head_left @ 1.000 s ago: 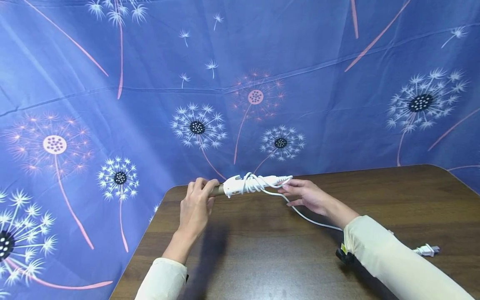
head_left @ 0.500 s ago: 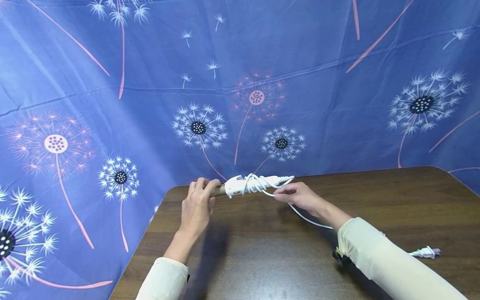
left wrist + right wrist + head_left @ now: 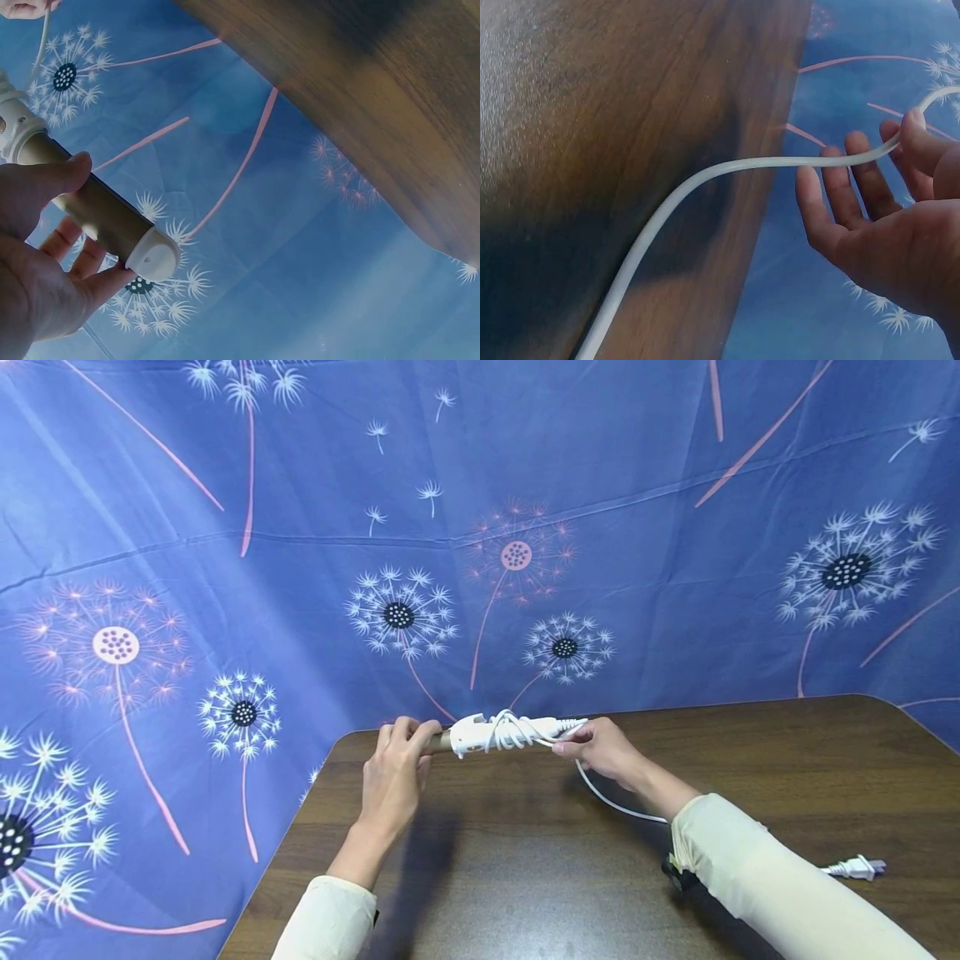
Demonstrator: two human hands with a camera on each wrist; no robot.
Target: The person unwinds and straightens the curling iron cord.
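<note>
The left hand (image 3: 390, 777) curls its fingers round a brown and white stick (image 3: 467, 737) over the bench (image 3: 510, 868). The right hand (image 3: 611, 752) pinches the stick's white cord (image 3: 746, 163).

Head camera faced forward-down; wrist cameras closely viewed my left hand (image 3: 45, 281) and right hand (image 3: 896, 232), sharing the white power cord (image 3: 765, 162).

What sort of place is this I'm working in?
Likely an indoor tabletop spot, perhaps set up for filming; the wider room is out of view. A creased blue cloth with dandelion prints hangs behind a wood-grain table, and a white plug shows at the table's right side.
</note>
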